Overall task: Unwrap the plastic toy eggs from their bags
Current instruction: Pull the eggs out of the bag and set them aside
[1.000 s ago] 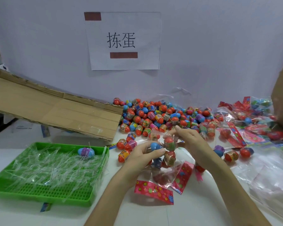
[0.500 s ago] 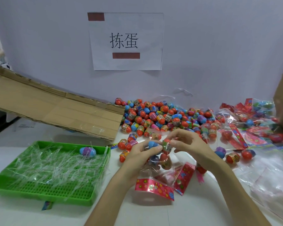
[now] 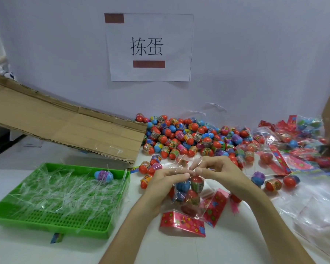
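The left hand [image 3: 166,180] and right hand [image 3: 221,172] had moved closer, both pinching the bag [image 3: 193,204] top; its eggs [image 3: 197,183] stayed inside, so opening was probably only starting.

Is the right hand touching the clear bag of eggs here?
Touching. The head view shows the right hand pinching the top of the clear bag, with the left hand gripping it opposite.

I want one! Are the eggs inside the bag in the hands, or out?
Inside. A blue plastic egg and a red plastic egg show through the clear plastic bag that the left hand and right hand pinch.
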`<state>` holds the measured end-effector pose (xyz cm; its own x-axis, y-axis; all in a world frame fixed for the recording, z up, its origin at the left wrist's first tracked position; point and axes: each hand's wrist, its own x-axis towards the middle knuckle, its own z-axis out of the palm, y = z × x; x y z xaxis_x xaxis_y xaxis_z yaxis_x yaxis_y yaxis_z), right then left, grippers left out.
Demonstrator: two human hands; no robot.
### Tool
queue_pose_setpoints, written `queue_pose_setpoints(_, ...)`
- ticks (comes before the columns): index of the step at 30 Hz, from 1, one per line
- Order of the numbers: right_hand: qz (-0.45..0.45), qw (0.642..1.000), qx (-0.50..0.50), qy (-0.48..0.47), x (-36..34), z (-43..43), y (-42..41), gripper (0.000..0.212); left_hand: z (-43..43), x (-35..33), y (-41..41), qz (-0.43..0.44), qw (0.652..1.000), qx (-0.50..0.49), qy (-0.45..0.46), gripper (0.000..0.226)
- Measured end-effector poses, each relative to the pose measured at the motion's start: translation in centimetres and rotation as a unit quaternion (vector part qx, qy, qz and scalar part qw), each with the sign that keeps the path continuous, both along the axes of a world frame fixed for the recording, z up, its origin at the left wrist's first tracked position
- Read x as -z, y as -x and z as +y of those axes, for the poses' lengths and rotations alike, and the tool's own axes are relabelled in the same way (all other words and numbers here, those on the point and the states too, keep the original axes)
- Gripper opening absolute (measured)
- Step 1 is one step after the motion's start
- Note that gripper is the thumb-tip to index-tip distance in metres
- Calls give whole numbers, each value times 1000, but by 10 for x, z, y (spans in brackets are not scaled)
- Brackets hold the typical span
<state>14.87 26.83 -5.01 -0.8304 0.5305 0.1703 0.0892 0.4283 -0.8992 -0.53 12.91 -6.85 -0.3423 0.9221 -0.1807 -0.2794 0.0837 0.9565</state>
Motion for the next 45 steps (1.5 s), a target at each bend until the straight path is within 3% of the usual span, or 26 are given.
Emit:
queue_pose_setpoints(4,27,999,14,-14,-1,-1,2,28,1,0,3,7,999,-27,-19,18)
queue_pose_setpoints(8,13,998,31,60,5,-1,7,55,1,0,6,-22,995,-80,-49,22)
queue_pose_setpoints(12,-10,998,37,48,12,-8,16,26,2,0,6,-39,989,-133,-53,18)
queue_pose_setpoints(14,-10,998,52,42,14,-9,19,14,2,-2,5,-44,989,-133,-50,28)
queue_pose_setpoints(18,36,993,46,105,6,-12,18,12,2,-4,5,-12,992,-119,-39,23)
queue_pose_setpoints(22,35,993,55,94,6,-15,19,1,2,-1,5,27,995,-88,-44,19)
queue_pose_setpoints(25,58,992,62,94,8,-13,18,10,2,1,5,57,994,-76,-59,22)
queue_pose_setpoints(29,72,993,52,79,8,-14,17,13,4,5,5,28,994,-81,-68,24)
queue_pose_setpoints(35,77,993,72,57,8,-16,18,11,5,7,6,39,994,-71,-68,29)
queue_pose_setpoints(40,33,994,75,75,5,-19,20,7,3,8,9,56,994,-62,-67,30)
queue_pose_setpoints(45,56,994,78,58,5,-21,20,20,4,6,6,51,994,-66,-70,29)
